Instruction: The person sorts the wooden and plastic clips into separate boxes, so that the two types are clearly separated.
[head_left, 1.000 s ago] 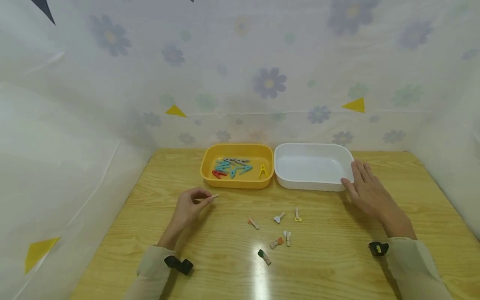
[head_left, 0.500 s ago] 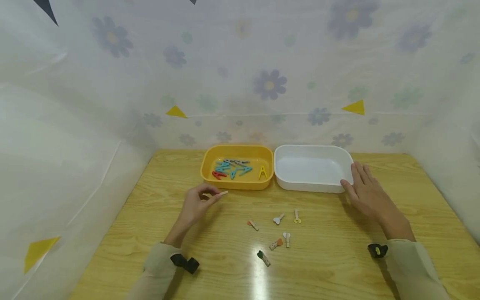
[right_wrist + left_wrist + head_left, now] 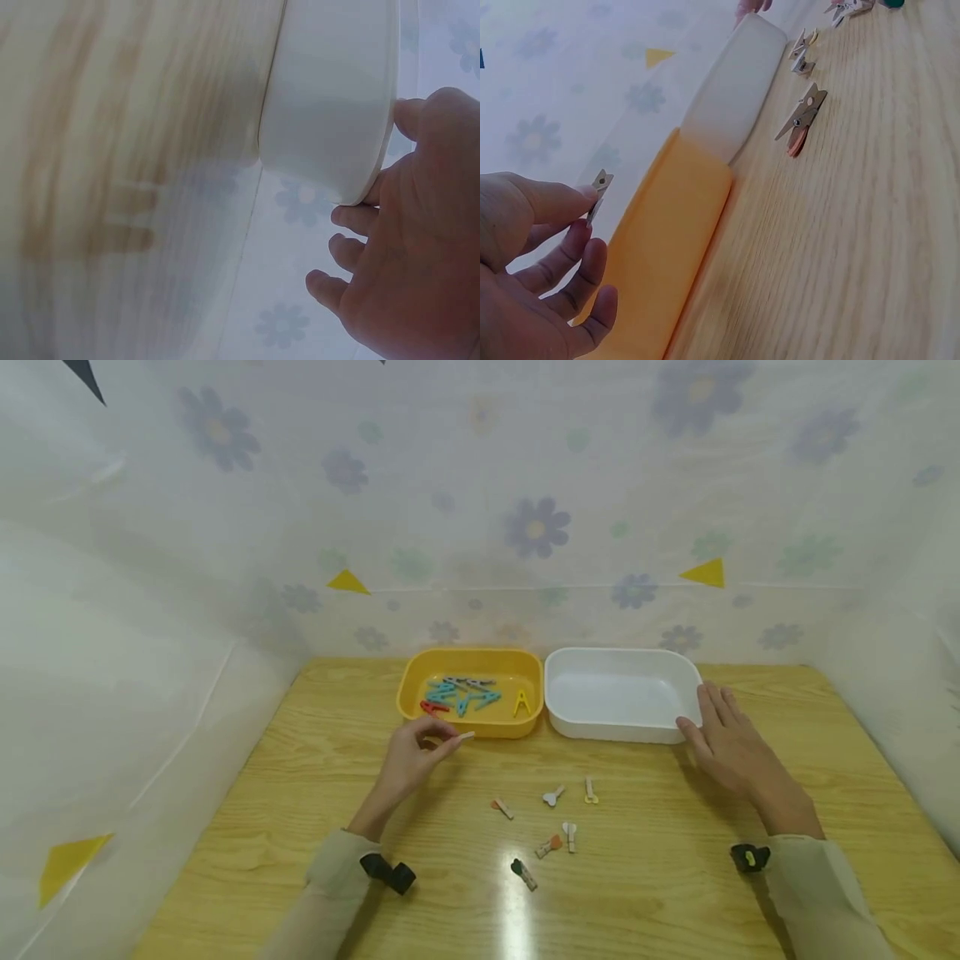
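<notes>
Your left hand (image 3: 411, 758) pinches a small wooden clip (image 3: 466, 737) between thumb and fingertips, holding it above the counter (image 3: 645, 893) just in front of the yellow tray (image 3: 474, 727), which holds coloured pegs (image 3: 459, 695). Your right hand (image 3: 726, 745) lies with fingers straight against the near right corner of the white tray (image 3: 619, 732). More small clips (image 3: 552, 795) lie scattered on the counter between your hands.
</notes>
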`<state>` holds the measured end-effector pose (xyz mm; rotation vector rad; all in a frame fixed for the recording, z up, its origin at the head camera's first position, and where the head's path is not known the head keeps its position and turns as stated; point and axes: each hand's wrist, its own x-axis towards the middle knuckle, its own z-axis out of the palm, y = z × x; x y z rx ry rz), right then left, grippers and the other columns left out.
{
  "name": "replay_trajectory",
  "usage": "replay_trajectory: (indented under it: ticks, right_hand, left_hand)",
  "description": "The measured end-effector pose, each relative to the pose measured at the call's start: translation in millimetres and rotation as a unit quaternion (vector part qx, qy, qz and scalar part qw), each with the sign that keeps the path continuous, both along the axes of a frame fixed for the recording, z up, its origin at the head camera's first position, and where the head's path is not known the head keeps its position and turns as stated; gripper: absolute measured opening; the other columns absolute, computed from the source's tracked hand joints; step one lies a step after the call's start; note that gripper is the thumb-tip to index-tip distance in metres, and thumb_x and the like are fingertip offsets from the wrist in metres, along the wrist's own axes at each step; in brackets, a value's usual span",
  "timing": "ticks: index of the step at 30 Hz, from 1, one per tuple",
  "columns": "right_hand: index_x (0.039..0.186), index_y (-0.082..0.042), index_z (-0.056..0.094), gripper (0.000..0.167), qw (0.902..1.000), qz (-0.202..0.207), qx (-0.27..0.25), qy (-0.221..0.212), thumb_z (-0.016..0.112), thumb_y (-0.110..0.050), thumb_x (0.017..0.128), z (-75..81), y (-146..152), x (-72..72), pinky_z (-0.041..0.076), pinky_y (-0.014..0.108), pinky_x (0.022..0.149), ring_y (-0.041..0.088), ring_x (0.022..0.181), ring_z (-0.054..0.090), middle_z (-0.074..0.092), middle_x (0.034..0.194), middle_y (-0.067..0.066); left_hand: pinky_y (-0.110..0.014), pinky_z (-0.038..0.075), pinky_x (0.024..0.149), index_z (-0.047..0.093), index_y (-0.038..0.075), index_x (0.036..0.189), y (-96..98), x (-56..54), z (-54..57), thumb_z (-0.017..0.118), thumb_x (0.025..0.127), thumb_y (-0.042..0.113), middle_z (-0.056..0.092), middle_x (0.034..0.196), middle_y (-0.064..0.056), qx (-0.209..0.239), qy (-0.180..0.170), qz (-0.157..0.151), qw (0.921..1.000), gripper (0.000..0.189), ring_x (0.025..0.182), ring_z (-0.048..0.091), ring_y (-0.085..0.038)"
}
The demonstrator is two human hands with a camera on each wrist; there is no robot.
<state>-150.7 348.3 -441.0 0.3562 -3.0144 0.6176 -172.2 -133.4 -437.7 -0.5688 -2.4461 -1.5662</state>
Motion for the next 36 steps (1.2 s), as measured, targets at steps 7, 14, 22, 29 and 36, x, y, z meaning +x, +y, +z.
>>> replay_trajectory:
  ticks: [7,14,22,29,36]
  right_hand:
    - [0.158,0.011,-0.006,0.077,1.0000,-0.001,0.006,-0.001,0.027,-0.042,0.113,2.1,-1.3,-0.1,0.005,0.069,0.118,0.048,0.151,-0.014,-0.008,0.164,0.035]
    - [0.158,0.012,-0.005,0.076,1.0000,0.001,0.005,0.005,0.027,-0.041,0.113,1.1,-0.5,-1.2,0.001,0.066,0.120,0.050,0.151,-0.013,-0.006,0.163,0.037]
    - [0.158,0.013,-0.004,0.076,0.9999,0.005,0.006,0.011,0.027,-0.040,0.113,-1.2,0.7,-2.0,0.000,0.063,0.121,0.050,0.151,-0.012,-0.006,0.164,0.037]
    - [0.158,0.014,-0.003,0.076,0.9999,0.007,0.000,0.009,0.028,-0.040,0.113,0.9,1.5,0.6,-0.001,0.062,0.121,0.051,0.151,-0.012,-0.003,0.162,0.040]
    - [0.158,0.013,-0.003,0.075,0.9999,0.009,0.001,0.006,0.027,-0.039,0.114,0.8,3.9,0.9,-0.003,0.061,0.121,0.051,0.151,-0.013,-0.006,0.163,0.038]
  left_hand:
    - [-0.038,0.057,0.073,0.076,0.004,0.095,17.9,-8.3,5.1,0.080,0.091,0.010,0.073,0.094,-0.010,0.003,0.011,-0.006,0.9999,0.009,0.088,0.070,-0.026]
    - [-0.043,0.058,0.074,0.076,0.007,0.096,37.1,-16.0,9.1,0.080,0.092,0.012,0.074,0.095,-0.007,0.000,0.013,-0.009,0.9999,0.008,0.089,0.069,-0.022]
    - [-0.040,0.055,0.073,0.076,0.008,0.098,59.7,-19.8,17.4,0.078,0.094,0.016,0.073,0.096,-0.005,0.000,0.022,-0.017,0.9996,0.009,0.090,0.067,-0.019]
    - [-0.041,0.058,0.074,0.076,0.006,0.097,85.7,-28.6,21.8,0.079,0.093,0.014,0.073,0.095,-0.006,0.013,0.040,-0.048,0.9980,0.009,0.088,0.068,-0.019]
    - [-0.041,0.059,0.073,0.076,0.004,0.097,114.4,-37.7,25.6,0.079,0.092,0.011,0.074,0.095,-0.009,0.017,0.059,-0.046,0.9970,0.009,0.087,0.069,-0.021]
